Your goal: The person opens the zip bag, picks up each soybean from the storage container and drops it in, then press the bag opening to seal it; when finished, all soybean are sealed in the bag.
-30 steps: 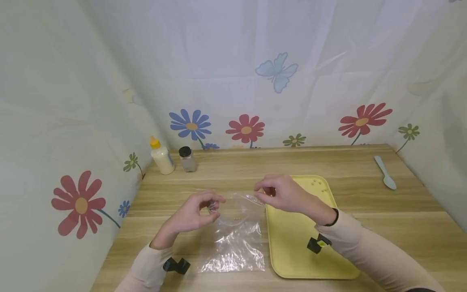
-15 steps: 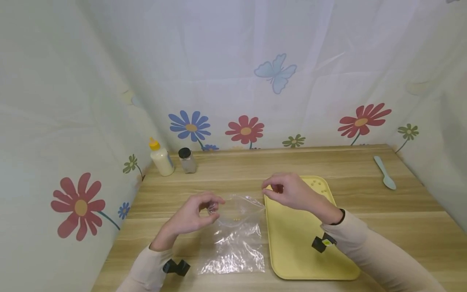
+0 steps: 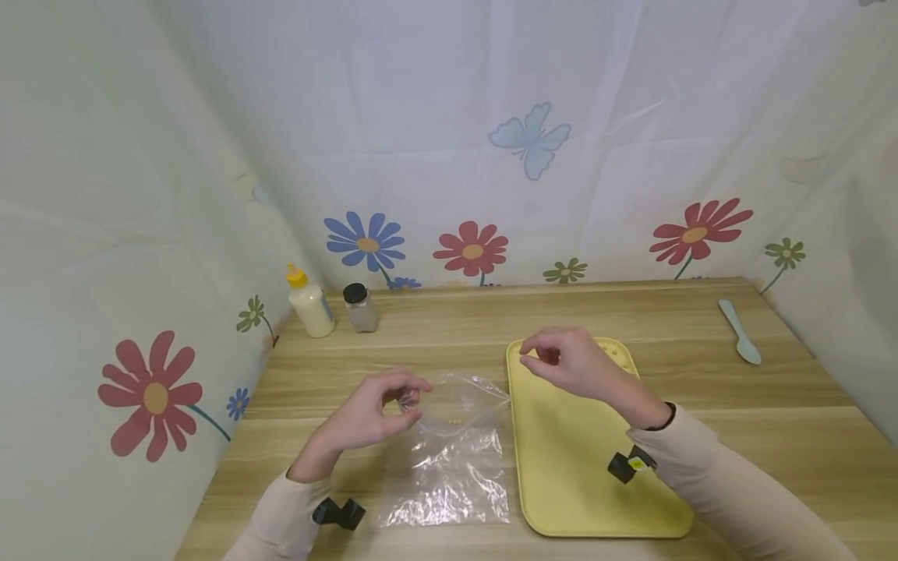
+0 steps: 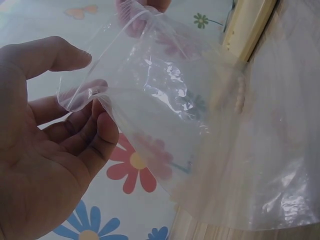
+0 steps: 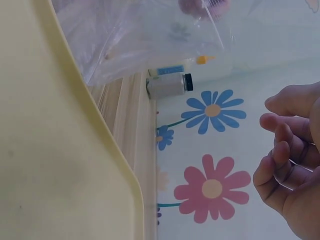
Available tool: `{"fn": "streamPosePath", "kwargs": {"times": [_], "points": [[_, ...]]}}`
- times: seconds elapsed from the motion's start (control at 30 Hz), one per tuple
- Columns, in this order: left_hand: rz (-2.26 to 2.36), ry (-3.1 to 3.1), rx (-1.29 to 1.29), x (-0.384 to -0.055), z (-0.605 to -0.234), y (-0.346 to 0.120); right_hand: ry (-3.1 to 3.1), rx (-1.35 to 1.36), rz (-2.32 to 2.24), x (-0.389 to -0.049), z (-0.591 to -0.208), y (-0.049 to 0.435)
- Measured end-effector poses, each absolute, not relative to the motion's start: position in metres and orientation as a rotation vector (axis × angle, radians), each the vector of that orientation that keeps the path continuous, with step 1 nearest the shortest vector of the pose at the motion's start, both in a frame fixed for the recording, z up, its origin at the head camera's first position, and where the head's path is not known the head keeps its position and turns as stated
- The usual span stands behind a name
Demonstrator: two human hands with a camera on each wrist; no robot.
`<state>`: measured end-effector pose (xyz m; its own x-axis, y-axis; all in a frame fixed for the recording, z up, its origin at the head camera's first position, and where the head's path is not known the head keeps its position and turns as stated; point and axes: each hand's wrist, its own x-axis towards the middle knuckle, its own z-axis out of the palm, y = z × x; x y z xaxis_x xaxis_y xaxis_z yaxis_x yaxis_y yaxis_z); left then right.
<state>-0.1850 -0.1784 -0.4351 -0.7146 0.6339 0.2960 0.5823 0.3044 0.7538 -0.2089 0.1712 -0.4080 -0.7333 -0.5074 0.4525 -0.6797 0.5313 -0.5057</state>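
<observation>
My left hand [image 3: 368,407] holds the mouth of a clear zip bag [image 3: 456,475] at its left edge. In the left wrist view, the rim of the plastic lies over curled fingers [image 4: 102,125], with the thumb apart from it. Several small pale beads [image 4: 240,95] sit in a short row inside the bag. My right hand [image 3: 571,360] hovers over the far part of a yellow tray [image 3: 582,467], fingers loosely bent. Nothing shows between its thumb and index finger in the right wrist view. More small beads [image 3: 615,353] lie at the tray's far end, partly hidden by that hand.
A glue bottle [image 3: 311,308] with a yellow cap and a black-lidded jar [image 3: 361,308] stand at the back left. A pale green spoon [image 3: 740,333] lies far right. A flowered curtain [image 3: 421,156] borders the wooden table [image 3: 463,319].
My right hand has moved right, away from the bag's mouth, over the tray. The bag's right edge has sagged to the tray's rim. My left hand has stayed put.
</observation>
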Motion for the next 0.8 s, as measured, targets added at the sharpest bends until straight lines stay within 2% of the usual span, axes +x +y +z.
{"fn": "streamPosePath", "kwargs": {"times": [0.8], "points": [[1.357,2.533,1.125,-0.183,-0.433,-0.176,-2.607,0.835,0.966,-0.218,-0.418,0.191]]}}
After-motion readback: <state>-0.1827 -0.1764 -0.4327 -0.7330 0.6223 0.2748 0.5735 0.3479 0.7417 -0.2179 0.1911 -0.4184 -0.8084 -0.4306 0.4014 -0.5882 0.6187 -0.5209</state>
